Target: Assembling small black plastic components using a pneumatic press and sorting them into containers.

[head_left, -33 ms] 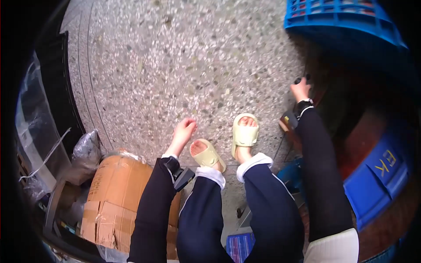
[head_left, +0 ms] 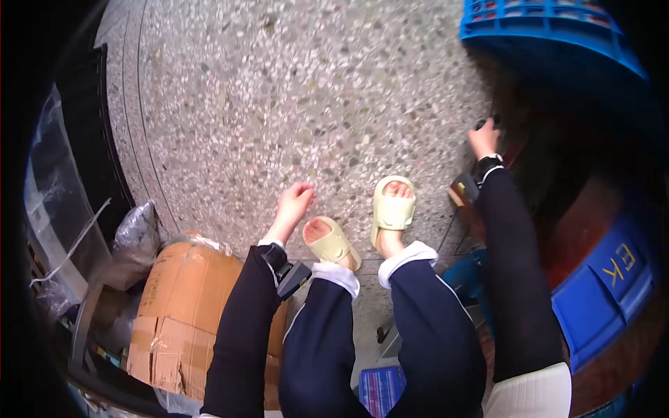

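My left hand (head_left: pixel 293 203) hangs over the speckled floor, left of my sandals, its fingers curled in and nothing visible sticking out of them. Out to the right, my right hand (head_left: pixel 483 141) is closed around a small black object (head_left: pixel 481 125) with rounded dark ends. Its kind is too small to make out. Beyond that hand lies deep shadow under a blue plastic crate (head_left: pixel 554 29). A black device is strapped to my left wrist (head_left: pixel 274 256), and another dark band circles my right wrist (head_left: pixel 490 164).
A taped cardboard box (head_left: pixel 191 292) stands by my left arm, with crumpled clear plastic (head_left: pixel 136 230) beside it. A blue bin (head_left: pixel 603 292) is right of my right arm. Pale yellow sandals (head_left: pixel 394 202) are on my feet. Between my legs lies a blue striped item (head_left: pixel 382 391).
The view has shifted slightly, and my right hand appears a little farther right and up. Both hands keep the same closed pose.
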A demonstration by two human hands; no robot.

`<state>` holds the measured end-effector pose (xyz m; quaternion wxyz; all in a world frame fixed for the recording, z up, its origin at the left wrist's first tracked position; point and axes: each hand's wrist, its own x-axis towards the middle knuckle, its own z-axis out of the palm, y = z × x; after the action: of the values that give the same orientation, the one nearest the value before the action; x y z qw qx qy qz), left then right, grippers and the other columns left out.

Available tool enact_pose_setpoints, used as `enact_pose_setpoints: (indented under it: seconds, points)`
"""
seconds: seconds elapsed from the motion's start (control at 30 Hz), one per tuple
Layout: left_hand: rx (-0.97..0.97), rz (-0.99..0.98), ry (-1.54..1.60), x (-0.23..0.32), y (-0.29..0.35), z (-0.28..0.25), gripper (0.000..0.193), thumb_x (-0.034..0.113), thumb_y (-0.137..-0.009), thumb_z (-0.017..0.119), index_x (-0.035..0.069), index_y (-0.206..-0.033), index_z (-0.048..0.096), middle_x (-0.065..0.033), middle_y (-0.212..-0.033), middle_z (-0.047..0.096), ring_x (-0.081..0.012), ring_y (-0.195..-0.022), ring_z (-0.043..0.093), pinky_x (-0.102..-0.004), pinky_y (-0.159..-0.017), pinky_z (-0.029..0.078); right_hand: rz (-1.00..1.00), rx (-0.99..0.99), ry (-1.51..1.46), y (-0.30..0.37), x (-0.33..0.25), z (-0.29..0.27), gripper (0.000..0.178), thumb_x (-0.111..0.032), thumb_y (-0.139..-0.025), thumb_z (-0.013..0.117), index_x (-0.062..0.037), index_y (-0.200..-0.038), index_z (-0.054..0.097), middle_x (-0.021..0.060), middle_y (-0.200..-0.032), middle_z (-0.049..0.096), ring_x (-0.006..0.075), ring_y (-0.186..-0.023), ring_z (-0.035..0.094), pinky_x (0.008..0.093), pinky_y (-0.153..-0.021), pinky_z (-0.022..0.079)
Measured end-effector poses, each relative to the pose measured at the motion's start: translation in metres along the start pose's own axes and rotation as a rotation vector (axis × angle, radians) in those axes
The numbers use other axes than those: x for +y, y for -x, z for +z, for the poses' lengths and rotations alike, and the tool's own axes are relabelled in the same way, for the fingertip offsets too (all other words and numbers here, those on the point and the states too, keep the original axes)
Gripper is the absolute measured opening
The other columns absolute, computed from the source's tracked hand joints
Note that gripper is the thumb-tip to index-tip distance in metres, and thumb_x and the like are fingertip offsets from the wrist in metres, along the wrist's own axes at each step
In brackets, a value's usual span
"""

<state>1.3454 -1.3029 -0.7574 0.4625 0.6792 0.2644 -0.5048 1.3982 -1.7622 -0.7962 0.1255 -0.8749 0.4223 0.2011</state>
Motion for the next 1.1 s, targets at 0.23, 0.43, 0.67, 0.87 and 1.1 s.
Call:
enact_pose_setpoints:
  seconds: [0.23, 0.43, 0.67, 0.87, 1.1]
  points:
    - [0.105, 0.068, -0.173, -0.041, 0.008, -0.010, 0.025, 0.020, -0.083, 0.058, 0.001, -0.098, 0.064, -0.0095, -0.083, 0.067, -0.0161, -0.078, 0.064, -0.0297, -0.072, 0.050, -0.124, 0.186, -0.068, 0.031, -0.014, -0.003, 0.058, -0.023, -0.068, 0.073, -0.0056, -0.117, 0.047, 0.0309, -0.113, 0.045, 0.0451, -0.094, 0.055, 0.0472, -0.084, 0.046]
    - [0.206, 0.174, -0.426, 0.037, 0.148, 0.015, 0.025, 0.023, -0.081, 0.056, 0.002, -0.091, 0.065, -0.0196, -0.083, 0.065, -0.0318, -0.083, 0.065, -0.0394, -0.074, 0.050, -0.211, -0.452, -0.981, 0.149, -0.040, -0.081, 0.046, -0.003, -0.061, 0.072, -0.0048, -0.101, 0.049, 0.0085, -0.093, 0.053, 0.0180, -0.075, 0.056, 0.0319, -0.067, 0.050]
    - [-0.096, 0.237, 0.421, 0.083, 0.470, -0.012, 0.017, 0.018, -0.093, 0.050, 0.004, -0.096, 0.059, -0.0050, -0.086, 0.066, -0.0135, -0.074, 0.062, -0.0254, -0.064, 0.048, -0.288, -0.809, -0.907, 0.404, -0.161, -0.322, 0.056, -0.003, -0.064, 0.069, -0.0104, -0.107, 0.034, 0.0080, -0.100, 0.043, 0.0182, -0.090, 0.051, 0.0331, -0.072, 0.049]
    - [0.403, 0.203, 0.763, -0.002, 0.650, -0.049, 0.027, 0.024, -0.094, 0.051, 0.006, -0.113, 0.056, -0.0063, -0.100, 0.067, -0.0139, -0.086, 0.064, -0.0256, -0.069, 0.049, -0.670, -0.940, -0.757, 0.465, -0.244, -0.473, 0.051, -0.010, -0.067, 0.070, -0.0071, -0.111, 0.043, 0.0085, -0.101, 0.047, 0.0188, -0.087, 0.054, 0.0315, -0.073, 0.050]
    - [1.267, -0.018, 1.720, -0.230, 0.749, 0.146, 0.022, 0.025, -0.089, 0.056, 0.008, -0.102, 0.058, -0.0080, -0.084, 0.067, -0.0167, -0.069, 0.063, -0.0304, -0.056, 0.049, -0.901, -0.954, -0.449, 0.476, -0.259, -0.481, 0.027, -0.008, -0.075, 0.066, -0.0035, -0.098, 0.054, 0.0038, -0.079, 0.058, 0.0132, -0.068, 0.058, 0.0259, -0.058, 0.047]
